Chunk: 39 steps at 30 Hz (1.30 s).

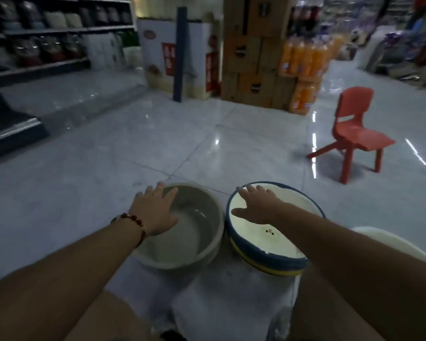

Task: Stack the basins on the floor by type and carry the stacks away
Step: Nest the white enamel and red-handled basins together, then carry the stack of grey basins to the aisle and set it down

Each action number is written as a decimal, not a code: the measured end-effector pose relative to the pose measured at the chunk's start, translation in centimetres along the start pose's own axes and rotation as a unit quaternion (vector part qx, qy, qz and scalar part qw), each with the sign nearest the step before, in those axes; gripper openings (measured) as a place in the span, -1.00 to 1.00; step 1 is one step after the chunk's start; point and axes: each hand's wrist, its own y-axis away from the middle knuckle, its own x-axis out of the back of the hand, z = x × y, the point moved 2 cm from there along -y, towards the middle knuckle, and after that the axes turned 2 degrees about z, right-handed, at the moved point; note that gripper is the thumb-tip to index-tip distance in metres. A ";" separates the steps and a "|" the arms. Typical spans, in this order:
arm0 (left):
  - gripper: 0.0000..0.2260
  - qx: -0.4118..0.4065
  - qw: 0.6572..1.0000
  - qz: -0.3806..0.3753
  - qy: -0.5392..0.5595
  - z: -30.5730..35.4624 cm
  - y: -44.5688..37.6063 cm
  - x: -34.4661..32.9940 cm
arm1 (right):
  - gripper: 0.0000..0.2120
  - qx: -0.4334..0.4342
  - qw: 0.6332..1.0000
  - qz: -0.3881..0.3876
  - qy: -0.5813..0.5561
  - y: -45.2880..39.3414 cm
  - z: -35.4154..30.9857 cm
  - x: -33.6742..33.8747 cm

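Left hand [155,210] lies spread over the grey basin [197,252], grip flat. Right hand [258,205] lies spread over the white, blue-rimmed basin [263,257]. Basins sit side by side on the floor [108,168].

Two basins sit side by side on the tiled floor [108,156]. The left hand [155,210] reaches with straight fingers over the grey basin [197,242], and the right hand [258,205] spreads flat over the white, blue-rimmed basin [276,244]. A red chair [352,129] stands far right, cardboard boxes [251,57] beyond.
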 end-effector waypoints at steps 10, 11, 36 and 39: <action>-0.26 0.138 0.986 -0.083 0.045 -10.5 3.0 -8.4 | -0.32 -0.007 0.985 -0.123 -0.124 -6.3 -9.0 -8.1; -0.27 0.144 0.984 -0.092 0.056 -11.2 2.3 -9.5 | -0.38 -0.044 0.977 -0.131 -0.165 -6.8 -9.0 -9.5; -0.70 0.563 0.260 -0.190 0.761 -19.9 -1.4 8.2 | -0.79 -0.464 0.592 -0.254 -0.608 -16.6 -13.1 14.8; -0.69 0.543 0.231 -0.158 0.792 -24.6 2.7 22.4 | -0.62 -0.437 0.662 -0.268 -0.547 -15.0 -17.5 31.6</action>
